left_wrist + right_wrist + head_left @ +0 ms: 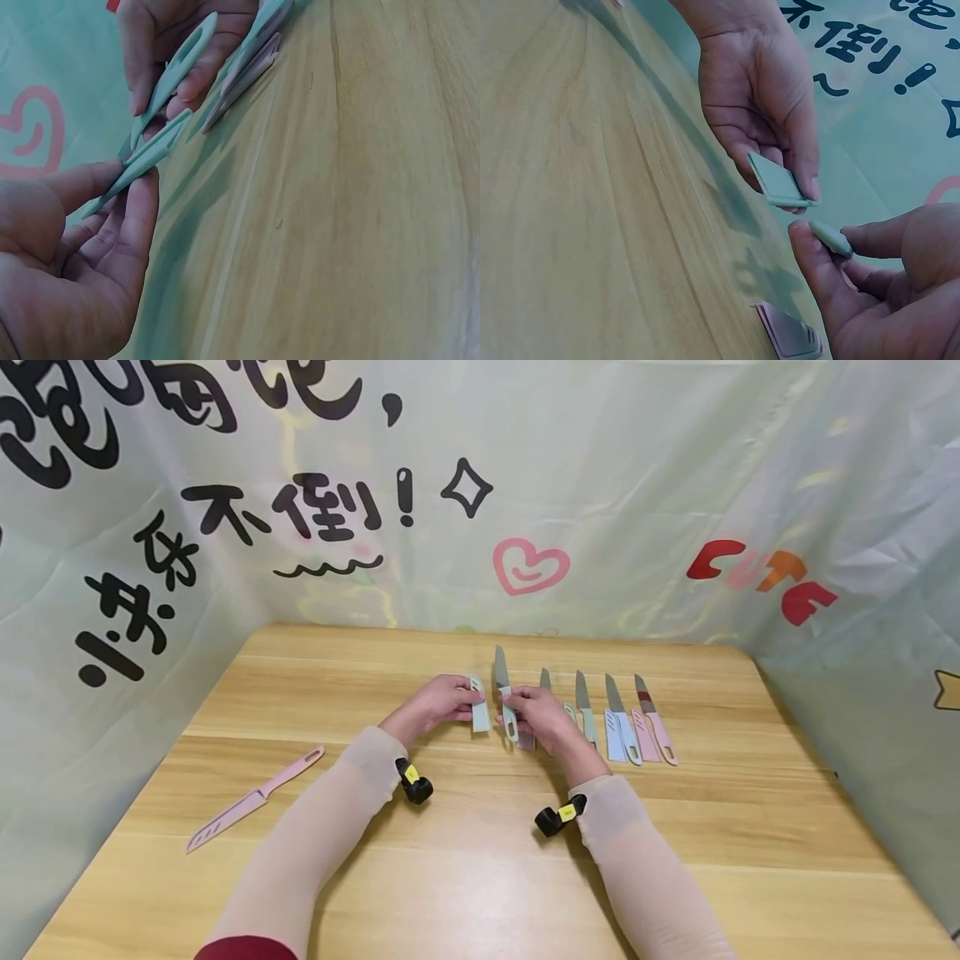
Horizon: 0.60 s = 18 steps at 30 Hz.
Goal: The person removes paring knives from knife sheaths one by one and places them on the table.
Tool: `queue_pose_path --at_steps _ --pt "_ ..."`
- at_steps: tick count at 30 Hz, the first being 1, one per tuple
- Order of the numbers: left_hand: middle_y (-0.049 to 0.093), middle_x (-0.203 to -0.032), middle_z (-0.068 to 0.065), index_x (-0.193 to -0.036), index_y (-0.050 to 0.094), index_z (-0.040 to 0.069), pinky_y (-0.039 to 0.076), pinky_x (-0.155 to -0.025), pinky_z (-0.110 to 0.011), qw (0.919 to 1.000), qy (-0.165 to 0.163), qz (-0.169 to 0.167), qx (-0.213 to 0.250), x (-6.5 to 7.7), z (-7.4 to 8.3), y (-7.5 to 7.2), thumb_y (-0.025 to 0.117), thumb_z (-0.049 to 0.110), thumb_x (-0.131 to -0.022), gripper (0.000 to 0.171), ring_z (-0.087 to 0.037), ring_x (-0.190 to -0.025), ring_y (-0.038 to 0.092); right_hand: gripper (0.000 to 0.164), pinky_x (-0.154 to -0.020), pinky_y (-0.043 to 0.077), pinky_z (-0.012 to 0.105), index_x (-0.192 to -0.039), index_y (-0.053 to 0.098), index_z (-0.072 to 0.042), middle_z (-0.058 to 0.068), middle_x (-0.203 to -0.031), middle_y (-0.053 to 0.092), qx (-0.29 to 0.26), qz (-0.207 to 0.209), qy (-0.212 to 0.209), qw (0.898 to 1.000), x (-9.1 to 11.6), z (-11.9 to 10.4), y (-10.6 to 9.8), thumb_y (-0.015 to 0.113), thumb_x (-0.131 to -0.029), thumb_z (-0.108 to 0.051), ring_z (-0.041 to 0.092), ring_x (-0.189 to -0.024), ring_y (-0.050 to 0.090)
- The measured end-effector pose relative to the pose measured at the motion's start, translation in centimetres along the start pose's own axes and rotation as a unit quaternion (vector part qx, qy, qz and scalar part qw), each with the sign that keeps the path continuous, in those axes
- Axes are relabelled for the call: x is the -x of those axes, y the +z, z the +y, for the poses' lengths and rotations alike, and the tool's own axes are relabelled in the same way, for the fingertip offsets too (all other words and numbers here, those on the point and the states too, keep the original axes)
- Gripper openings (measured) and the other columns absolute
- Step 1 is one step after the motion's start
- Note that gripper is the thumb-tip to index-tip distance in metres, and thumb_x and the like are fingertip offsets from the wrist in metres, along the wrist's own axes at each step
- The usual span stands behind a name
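Note:
My left hand (444,702) pinches a pale green knife sheath (479,710) between thumb and fingers, above the table. Beside it, my right hand (542,714) grips a knife (510,718) by its pale green handle, the bare blade pointing away from me. Sheath and knife are apart in the head view. In the right wrist view the sheath (780,182) shows its flat side, and the knife handle (830,237) is seen nearly end-on. A pink sheath (527,741) lies on the table under my right hand, partly hidden by it.
Right of my hands lies a row of unsheathed knives with their sheaths: a green-handled knife (586,706), a blue sheath (615,737), a pink-handled knife (660,731). A sheathed pink knife (255,799) rests at the left. A printed cloth (637,510) hangs behind the wooden table (465,868).

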<state>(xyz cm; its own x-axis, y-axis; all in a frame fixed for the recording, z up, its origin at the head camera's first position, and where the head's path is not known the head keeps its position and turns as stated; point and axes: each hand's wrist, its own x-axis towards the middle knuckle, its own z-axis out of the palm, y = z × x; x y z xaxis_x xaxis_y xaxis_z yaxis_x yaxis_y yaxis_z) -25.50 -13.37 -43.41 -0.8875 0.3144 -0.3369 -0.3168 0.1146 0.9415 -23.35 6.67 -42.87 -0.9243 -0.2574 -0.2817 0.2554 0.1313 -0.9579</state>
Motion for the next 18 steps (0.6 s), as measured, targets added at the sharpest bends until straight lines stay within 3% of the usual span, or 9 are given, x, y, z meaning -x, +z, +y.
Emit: queue_pose_path --at_steps 11,18 --pt "0.061 -0.087 -0.008 -0.093 0.057 -0.001 0.059 -0.067 -0.026 0.9991 -0.002 -0.001 -0.043 -0.4 0.1 1.0 0.064 0.006 -0.095 0.010 -0.016 -0.073 0.062 0.025 -0.069 0.058 0.027 -0.117 0.058 0.005 0.015 -0.105 0.060 0.033 0.026 0.020 0.999 -0.2 0.1 -0.4 0.052 -0.103 -0.014 0.020 -0.084 0.067" --pt "0.062 -0.089 -0.009 -0.095 0.058 -0.002 0.060 -0.067 -0.026 0.9964 -0.008 0.015 -0.083 -0.4 0.4 1.4 0.067 0.006 -0.093 0.012 -0.016 -0.072 0.062 0.020 -0.069 0.057 0.028 -0.110 0.061 0.001 0.012 -0.099 0.063 0.066 0.037 0.039 0.996 -0.3 0.1 -0.5 0.055 -0.102 -0.016 0.020 -0.080 0.066"
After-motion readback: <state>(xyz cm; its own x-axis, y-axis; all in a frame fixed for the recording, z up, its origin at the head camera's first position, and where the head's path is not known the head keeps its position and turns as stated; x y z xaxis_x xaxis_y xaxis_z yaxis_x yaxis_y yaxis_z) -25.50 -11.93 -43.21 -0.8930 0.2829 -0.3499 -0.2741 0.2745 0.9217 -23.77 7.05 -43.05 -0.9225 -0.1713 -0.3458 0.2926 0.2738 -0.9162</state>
